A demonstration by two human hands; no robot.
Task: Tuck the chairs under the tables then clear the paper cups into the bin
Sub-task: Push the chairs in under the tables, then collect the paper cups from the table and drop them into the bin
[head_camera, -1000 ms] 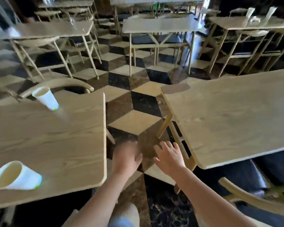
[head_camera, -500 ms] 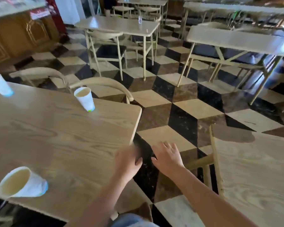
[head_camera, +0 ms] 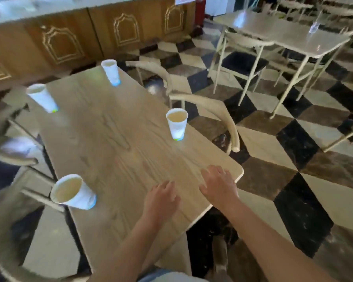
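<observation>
Several white paper cups stand on the long wooden table: one near the left front, one at the right edge, one at the far left and one at the far end. My left hand and my right hand hover over the table's near right corner, fingers spread, holding nothing. Pale curved-back chairs stand along the right side and the left side of the table, with their backs close to its edges.
A brown carved counter runs along the back. Another table with chairs stands at the far right, with a small clear cup on it. The floor is black, cream and brown cube-pattern tile.
The view has swung left, from the aisle between two tables to the table with the cups. Both hands have moved from over the floor to above the table's near corner.
</observation>
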